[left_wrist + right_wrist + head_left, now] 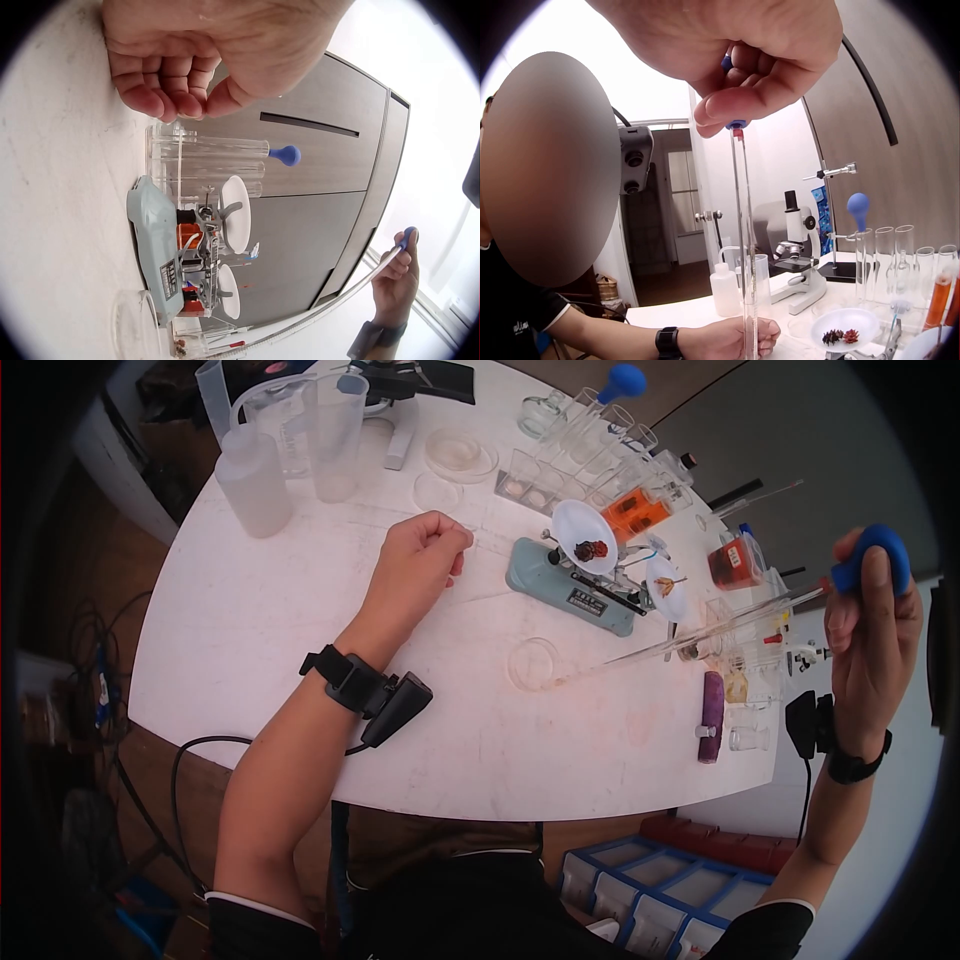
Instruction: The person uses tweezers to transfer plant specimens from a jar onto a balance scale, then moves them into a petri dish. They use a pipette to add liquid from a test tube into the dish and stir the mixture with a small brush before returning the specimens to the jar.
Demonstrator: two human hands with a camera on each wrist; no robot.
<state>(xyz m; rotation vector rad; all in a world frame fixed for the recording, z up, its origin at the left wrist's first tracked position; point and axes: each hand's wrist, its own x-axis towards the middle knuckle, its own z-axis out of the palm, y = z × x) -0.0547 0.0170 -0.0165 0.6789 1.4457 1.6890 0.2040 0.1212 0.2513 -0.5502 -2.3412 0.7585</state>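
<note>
My right hand (875,625) is raised at the right and grips a blue rubber bulb (882,555), its fingers curled round it. From the bulb a long glass pipette (744,202) runs down. Its lower tip overlaps the rim of a small clear glass dish (533,663) on the table in the head view. On the white table (270,640) rests my left hand (425,560), fingers loosely curled and nothing seen in them. Right of it stands a teal balance (570,588), its two white pans (582,530) bearing small dried pieces.
Behind the balance stand test tubes (225,148) and beakers of orange liquid (635,512). A wash bottle (253,485), a plastic measuring cup (338,440) and a microscope (799,247) stand at the far left. Near the right edge lies a purple cylinder (711,715) beside small glassware.
</note>
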